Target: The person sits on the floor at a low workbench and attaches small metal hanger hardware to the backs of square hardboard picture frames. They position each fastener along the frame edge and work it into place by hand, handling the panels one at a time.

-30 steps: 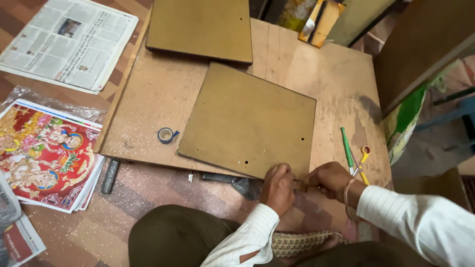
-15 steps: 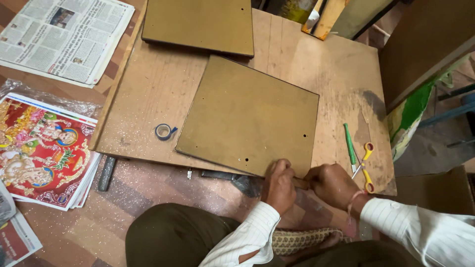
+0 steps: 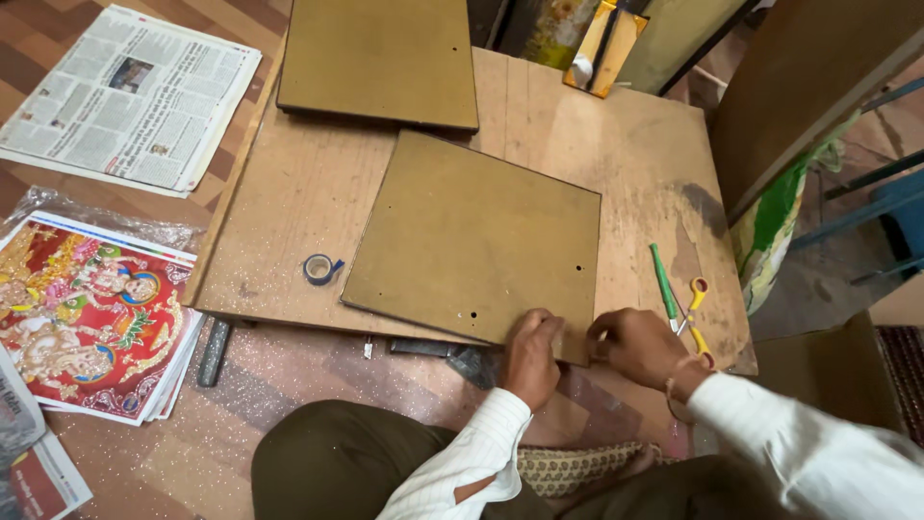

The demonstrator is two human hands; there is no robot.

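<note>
Left hand (image 3: 531, 358) and right hand (image 3: 637, 347) are both pinching the brown board's (image 3: 476, 236) near right corner, steadying it flat on the table (image 3: 289, 202); scissors (image 3: 695, 313) lying right.

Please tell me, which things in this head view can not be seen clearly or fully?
- Near corner of the brown board: covered by the left hand and right hand; anything in either grip is hidden.
- Dark tool under the work board: mostly hidden by its edge.
- Scissors: partly behind the right wrist.
- Second brown board: cut off by the top edge.
</note>
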